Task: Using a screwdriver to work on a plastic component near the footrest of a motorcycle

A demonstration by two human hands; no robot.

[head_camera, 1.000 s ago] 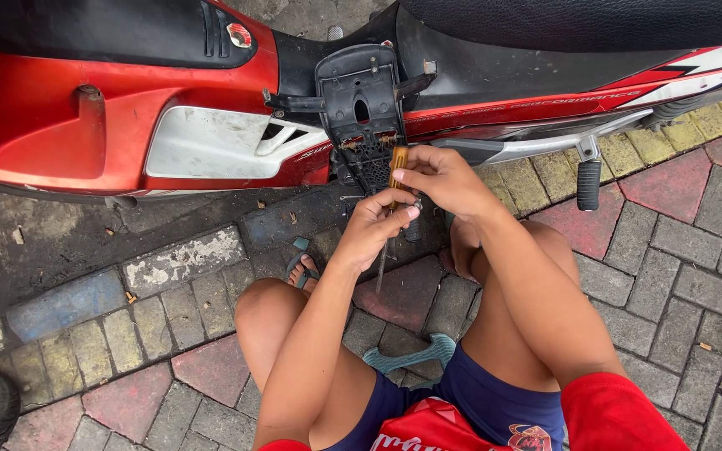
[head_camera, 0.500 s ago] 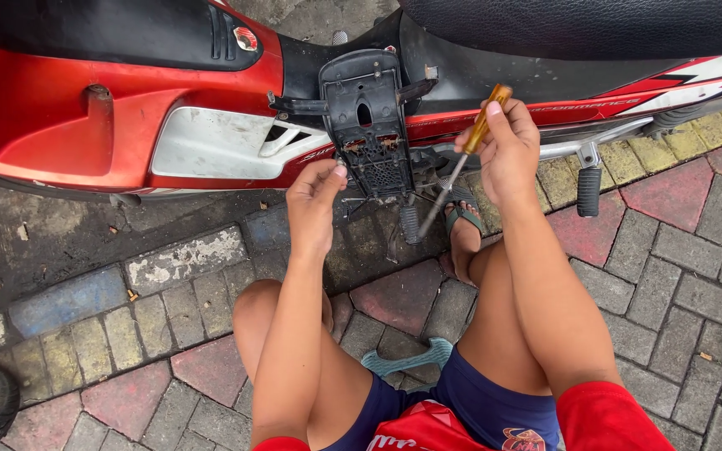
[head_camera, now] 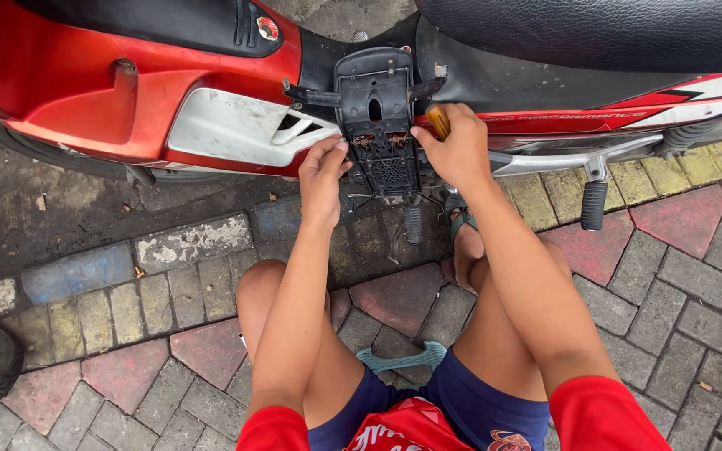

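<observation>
Entry: right hand (head_camera: pixel 460 150), earlier raised clear, now gripping amber-handled screwdriver (head_camera: pixel 438 121) against black ribbed plastic panel (head_camera: pixel 378 117) of red motorcycle (head_camera: pixel 85 92); left hand (head_camera: pixel 321 171) pinching panel's lower edge, work resumed

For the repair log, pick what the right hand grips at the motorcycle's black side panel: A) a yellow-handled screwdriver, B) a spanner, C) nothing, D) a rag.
A: the right hand is closed round a yellow handle, held against the black panel of the red motorcycle.
</observation>
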